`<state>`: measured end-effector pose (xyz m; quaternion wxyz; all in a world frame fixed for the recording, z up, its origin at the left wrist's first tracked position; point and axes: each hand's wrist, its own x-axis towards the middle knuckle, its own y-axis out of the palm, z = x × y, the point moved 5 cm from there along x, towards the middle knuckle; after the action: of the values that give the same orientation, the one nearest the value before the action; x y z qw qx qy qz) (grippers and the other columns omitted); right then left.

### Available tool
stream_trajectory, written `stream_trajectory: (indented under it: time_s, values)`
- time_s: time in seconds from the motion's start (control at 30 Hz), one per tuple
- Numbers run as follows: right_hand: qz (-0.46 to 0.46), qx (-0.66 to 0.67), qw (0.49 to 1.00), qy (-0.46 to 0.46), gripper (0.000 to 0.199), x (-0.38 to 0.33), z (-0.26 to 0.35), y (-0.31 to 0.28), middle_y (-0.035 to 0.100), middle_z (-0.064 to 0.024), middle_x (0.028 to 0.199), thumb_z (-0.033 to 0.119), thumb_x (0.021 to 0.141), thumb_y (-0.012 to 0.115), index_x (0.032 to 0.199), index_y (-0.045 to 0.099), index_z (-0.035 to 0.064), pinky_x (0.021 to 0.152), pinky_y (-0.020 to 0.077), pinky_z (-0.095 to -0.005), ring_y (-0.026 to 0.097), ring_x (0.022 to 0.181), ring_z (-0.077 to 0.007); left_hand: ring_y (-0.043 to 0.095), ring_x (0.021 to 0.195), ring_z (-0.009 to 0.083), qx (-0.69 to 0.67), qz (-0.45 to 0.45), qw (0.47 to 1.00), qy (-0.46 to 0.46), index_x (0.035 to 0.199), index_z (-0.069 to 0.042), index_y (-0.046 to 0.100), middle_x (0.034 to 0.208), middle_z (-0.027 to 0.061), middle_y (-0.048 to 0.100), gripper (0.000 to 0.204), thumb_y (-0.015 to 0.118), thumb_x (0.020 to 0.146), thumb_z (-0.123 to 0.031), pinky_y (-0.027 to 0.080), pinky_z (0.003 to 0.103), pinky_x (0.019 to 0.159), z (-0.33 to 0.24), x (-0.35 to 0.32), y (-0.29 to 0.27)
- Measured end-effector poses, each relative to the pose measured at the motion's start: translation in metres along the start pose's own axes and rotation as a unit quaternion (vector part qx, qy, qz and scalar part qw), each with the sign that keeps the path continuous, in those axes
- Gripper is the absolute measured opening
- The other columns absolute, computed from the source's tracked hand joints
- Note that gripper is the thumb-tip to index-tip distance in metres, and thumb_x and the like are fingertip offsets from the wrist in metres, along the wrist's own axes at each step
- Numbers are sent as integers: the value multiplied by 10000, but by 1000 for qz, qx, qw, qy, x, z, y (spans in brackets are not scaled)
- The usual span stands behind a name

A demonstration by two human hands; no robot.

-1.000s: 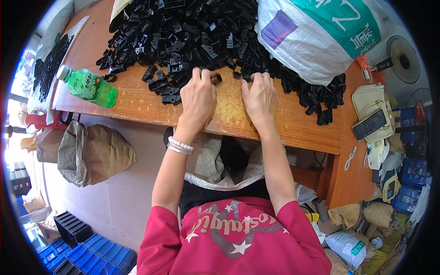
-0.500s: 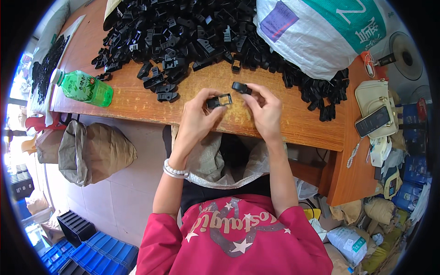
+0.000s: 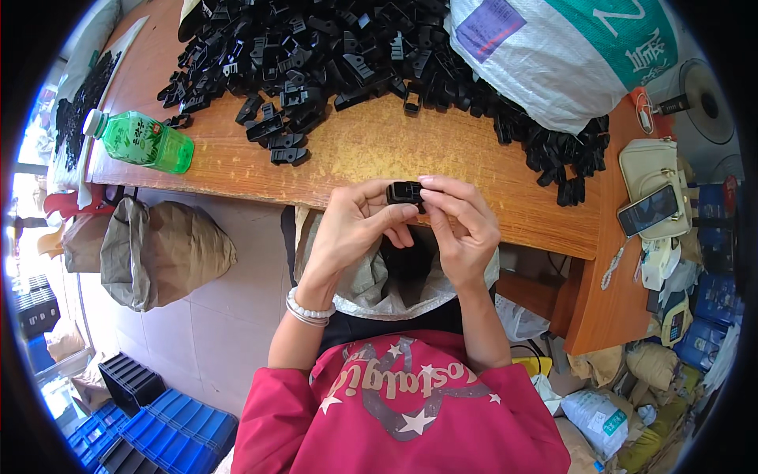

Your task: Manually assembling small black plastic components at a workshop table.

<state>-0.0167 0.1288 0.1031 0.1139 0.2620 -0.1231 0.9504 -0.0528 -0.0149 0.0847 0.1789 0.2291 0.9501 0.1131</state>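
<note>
Just over the table's front edge, my left hand [image 3: 351, 225] pinches a black plastic housing [image 3: 403, 192], a small hollow box with its open side up. My right hand [image 3: 464, 229] is closed against the housing's right end, thumb and fingertips pressed together there. A smaller black part was in those fingers; it is now mostly hidden and I cannot tell it from the housing. Below my hands an open white woven sack [image 3: 371, 304] hangs at my lap, dark inside. A large heap of similar black plastic parts [image 3: 308, 59] lies farther back on the table.
A green drink bottle [image 3: 150, 142] lies at the left of the wooden table [image 3: 355, 158]. A white and green woven sack [image 3: 545, 79] stands at the back right. At the right are a cream handbag [image 3: 651, 162], a phone [image 3: 649, 211] and a fan [image 3: 703, 99]. Blue crates [image 3: 178, 430] sit lower left.
My hands have come together and moved a little toward me. The right hand's small black part now meets the housing in my left hand; before, the two were apart. The view shifted slightly.
</note>
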Motion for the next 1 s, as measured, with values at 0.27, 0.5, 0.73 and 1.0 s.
stream_trajectory:
  time_s: [0.27, 0.5, 0.73, 1.0]
  values:
    - [31, -8, 999, 14, 233, 4, 6, -2, 663, -129, 1059, -49, 802, 658, 1030, 676, -6, 855, 506, -313, 640, 999, -251, 683, 766, 148, 92, -8, 985, 145, 1204, 53, 558, 901, 116, 682, 308, 592, 900, 15, 551, 252, 681, -8, -6, 9]
    - [41, -1, 992, 115, 277, 1, -11, -3, 666, -123, 1019, 6, 777, 690, 1053, 671, 3, 860, 483, -323, 635, 970, -243, 683, 726, 159, 202, -63, 952, 220, 1203, 4, 549, 964, 138, 671, 342, 611, 867, 26, 530, 251, 659, -9, -12, 13]
    - [199, -50, 961, 186, 228, 36, -44, -7, 650, -99, 1050, 24, 828, 660, 1054, 693, 24, 799, 499, -282, 620, 929, -176, 654, 858, 291, 412, -234, 808, 350, 1117, 26, 569, 1186, 204, 533, 289, 640, 862, -91, 544, 352, 695, -23, 47, -40]
    - [6, -410, 912, -32, 392, 108, -83, 26, 479, -157, 1345, 152, 912, 574, 1305, 561, 150, 982, 377, -491, 441, 1239, -355, 640, 746, 291, 656, -286, 639, 280, 919, -8, 556, 958, 154, 565, 211, 627, 722, 15, 520, 348, 586, -33, 90, -42]
